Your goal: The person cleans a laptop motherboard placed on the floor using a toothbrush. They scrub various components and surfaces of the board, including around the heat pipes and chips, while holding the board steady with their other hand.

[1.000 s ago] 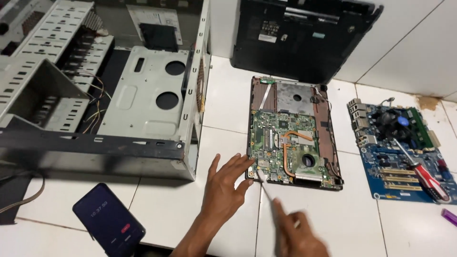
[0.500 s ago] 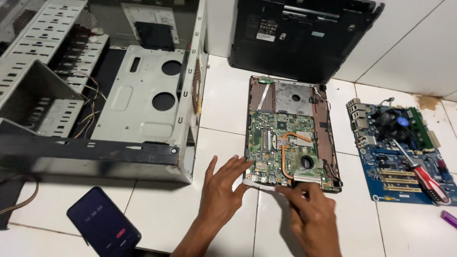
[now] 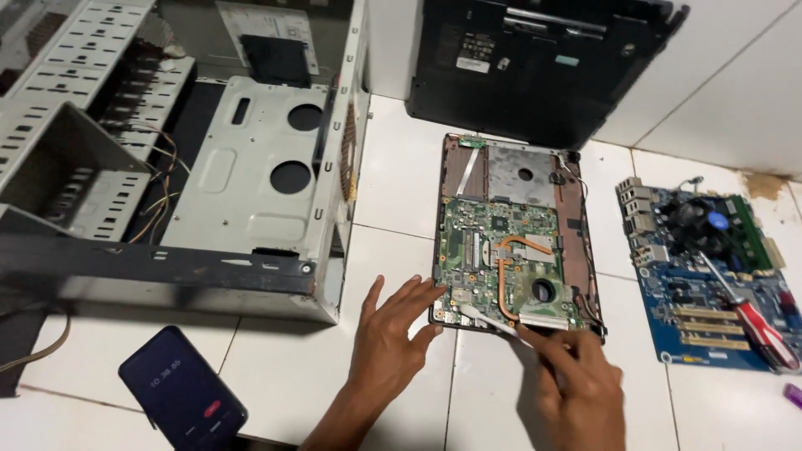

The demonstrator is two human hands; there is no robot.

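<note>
An opened laptop base with a green circuit board (image 3: 501, 242) lies on the white tiled floor. My left hand (image 3: 393, 338) rests flat on the floor, fingers spread, fingertips touching the board's near left corner. My right hand (image 3: 576, 384) grips a thin white tool (image 3: 484, 317) whose tip lies on the board's near edge, beside the copper heat pipe (image 3: 514, 259) and fan.
An open desktop case (image 3: 209, 159) lies at the left. A black laptop shell (image 3: 535, 58) leans at the back. A blue motherboard (image 3: 710, 276) with a red-handled screwdriver (image 3: 752, 313) sits at the right. A phone (image 3: 180, 388) lies near left.
My right hand has come up from the bottom edge and brought the white tool onto the board's near edge. My left hand has slid slightly toward the board.
</note>
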